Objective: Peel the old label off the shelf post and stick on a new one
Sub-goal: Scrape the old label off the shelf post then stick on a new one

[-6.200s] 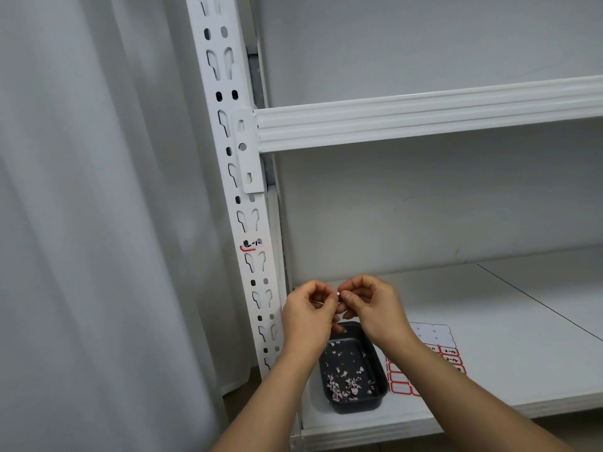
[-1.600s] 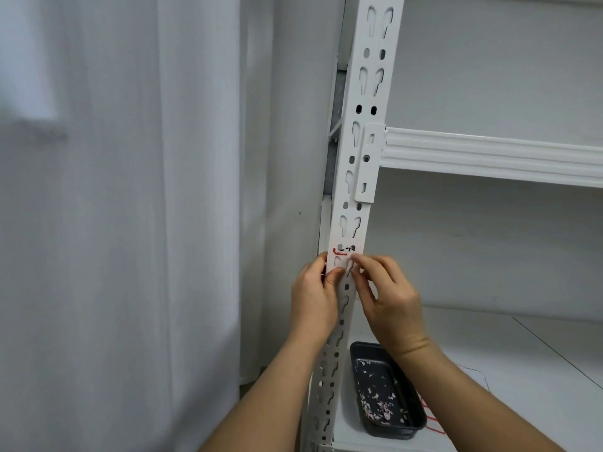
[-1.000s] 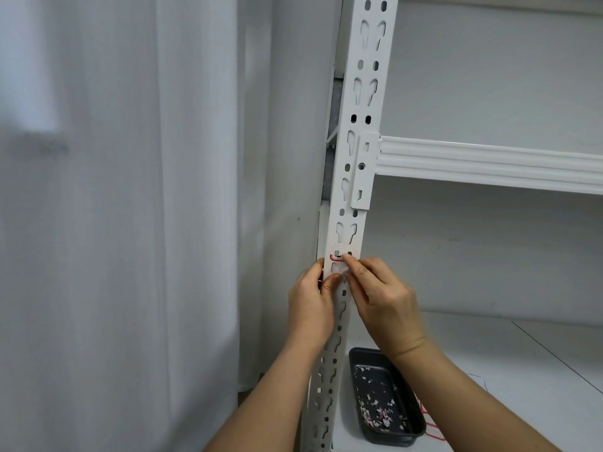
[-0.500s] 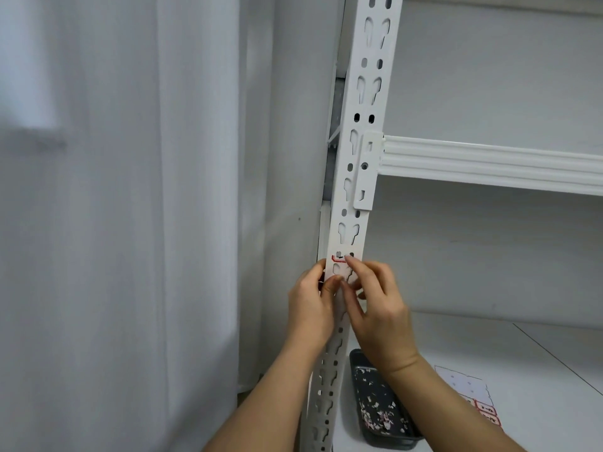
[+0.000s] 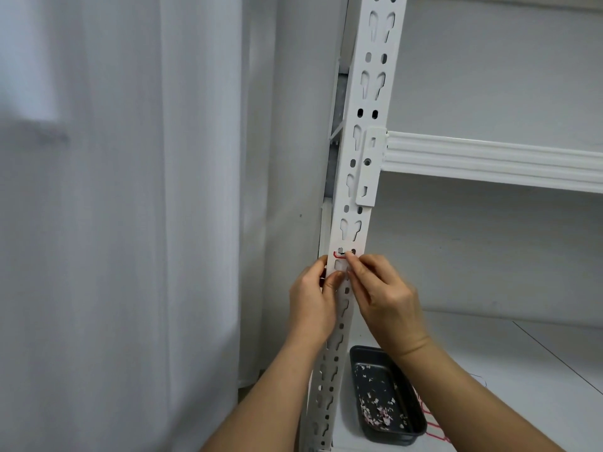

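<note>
There is one camera, worn on the person's head. It looks forward and a bit down, very near the white shelf post point(image 5: 354, 197), with the curtain point(image 5: 130, 223) on the left.

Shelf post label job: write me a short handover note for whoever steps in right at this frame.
Left hand: grips the shelf post from its left edge, thumb on the front face.
Right hand: fingertips pinch at the old label, of which a red-edged remnant shows just above the fingers.
Black tray with peeled scraps sits on the lower shelf; the label sheet peeks out to its right.
Done: part of the old label seems scraped off.
Left: finish peeling, drop scraps in the tray, stick on a new label.
</note>
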